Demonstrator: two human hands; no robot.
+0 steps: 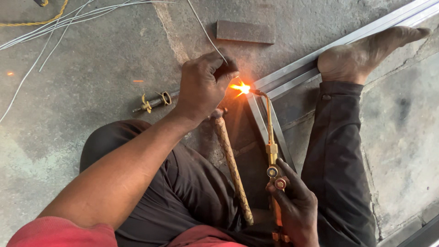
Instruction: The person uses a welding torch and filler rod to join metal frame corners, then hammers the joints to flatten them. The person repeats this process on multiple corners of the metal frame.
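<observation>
Seen from my head camera: my right hand (292, 201) is wrapped around a brass gas torch (271, 151), its flame (241, 88) on the corner joint of a steel frame (292, 75). My left hand (203, 84) pinches a thin filler wire (206, 32) at the glow. My fingers sit near the flame and my bare foot (366, 52) rests on the heating steel; either could burn. A hammer (233, 169) lies between my knees, a second torch (153, 101) just left.

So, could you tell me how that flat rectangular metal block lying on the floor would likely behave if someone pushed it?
The metal block lies flat, so it would probably slide, not roll or tip. It looks solid and rusty, so likely stiff and heavy for its size. The rough concrete floor would probably drag against it.
</observation>
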